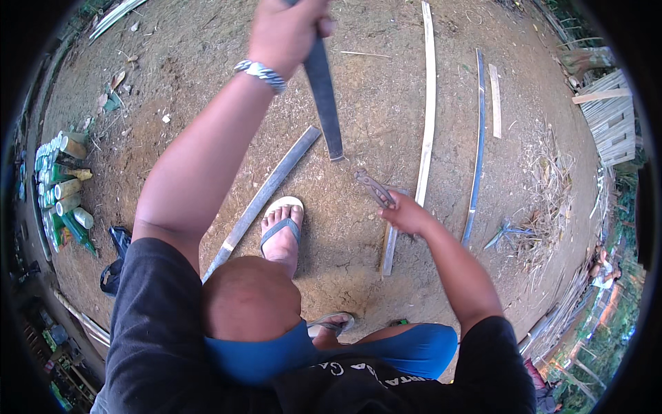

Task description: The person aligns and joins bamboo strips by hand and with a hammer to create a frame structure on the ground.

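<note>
My left hand [288,38], a braided bracelet at its wrist, is raised at the top of the view. It is closed round a long dark flat strip [321,93], whose lower end points down toward the dirt. My right hand [408,215] grips rusty metal pincers [374,187] by the handles, with their head toward the strip's lower end but apart from it. Behind that hand a short slat [389,254] shows; whether the hand touches it, I cannot tell. Another dark slat [269,188] lies slantwise beside my sandalled foot [281,231].
A long pale slat [428,103], a dark narrow slat [477,148] and a short pale piece [495,101] lie on the bare dirt to the right. Stacked bottles [69,186] and a black plastic bag [116,259] are at left. Dry straw [545,207] is scattered at right.
</note>
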A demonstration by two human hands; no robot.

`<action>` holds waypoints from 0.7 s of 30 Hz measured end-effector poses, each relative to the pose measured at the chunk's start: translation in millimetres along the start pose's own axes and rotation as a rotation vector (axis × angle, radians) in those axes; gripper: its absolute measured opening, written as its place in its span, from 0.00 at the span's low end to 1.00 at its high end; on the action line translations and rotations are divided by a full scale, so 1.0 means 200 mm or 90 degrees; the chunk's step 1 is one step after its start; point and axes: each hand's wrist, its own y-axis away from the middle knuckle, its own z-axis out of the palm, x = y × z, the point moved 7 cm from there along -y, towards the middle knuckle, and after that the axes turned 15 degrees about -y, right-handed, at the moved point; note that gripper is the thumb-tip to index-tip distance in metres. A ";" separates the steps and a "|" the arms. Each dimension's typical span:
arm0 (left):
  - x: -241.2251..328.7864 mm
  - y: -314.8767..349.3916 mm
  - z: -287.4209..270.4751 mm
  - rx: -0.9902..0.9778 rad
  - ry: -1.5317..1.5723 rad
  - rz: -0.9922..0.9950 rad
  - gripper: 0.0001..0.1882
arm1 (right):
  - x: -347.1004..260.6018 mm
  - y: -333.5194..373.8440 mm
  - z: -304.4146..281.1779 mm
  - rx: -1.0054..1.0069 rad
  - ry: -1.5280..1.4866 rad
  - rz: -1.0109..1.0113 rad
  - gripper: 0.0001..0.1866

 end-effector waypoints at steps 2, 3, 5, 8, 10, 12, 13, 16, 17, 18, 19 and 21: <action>-0.19 0.07 -0.13 -0.049 0.132 -0.037 0.16 | 0.00 0.06 0.11 0.003 -0.183 -0.069 0.18; -0.27 0.14 -0.18 0.001 0.158 -0.115 0.15 | 0.00 0.09 0.14 0.008 -0.274 -0.101 0.17; -0.33 0.26 -0.32 0.015 0.225 -0.132 0.14 | -0.11 0.16 0.23 -0.037 -0.385 -0.155 0.17; -0.28 0.48 -0.42 0.035 0.254 -0.144 0.12 | -0.33 0.25 0.31 -0.082 -0.446 -0.240 0.16; -0.21 0.61 -0.42 0.072 0.175 -0.141 0.14 | -0.48 0.29 0.33 -0.098 -0.466 -0.279 0.17; -0.19 0.70 -0.41 0.076 0.172 -0.143 0.14 | -0.64 0.33 0.35 -0.090 -0.422 -0.299 0.17; -0.16 0.74 -0.43 0.082 0.143 -0.142 0.14 | -0.73 0.34 0.36 -0.093 -0.395 -0.318 0.17; -0.08 0.80 -0.43 0.099 0.083 -0.126 0.11 | -0.94 0.40 0.34 -0.032 -0.233 -0.384 0.18; -0.06 0.81 -0.42 0.098 0.085 -0.130 0.11 | -0.99 0.43 0.31 0.008 -0.161 -0.404 0.18; -0.04 0.81 -0.41 0.099 0.084 -0.136 0.10 | -1.04 0.46 0.29 0.044 -0.094 -0.425 0.18; -0.03 0.82 -0.44 0.116 0.067 -0.137 0.09 | -1.09 0.48 0.28 0.045 -0.057 -0.436 0.18; -0.04 0.80 -0.48 0.150 0.089 -0.137 0.08 | -1.16 0.52 0.28 0.051 0.001 -0.437 0.19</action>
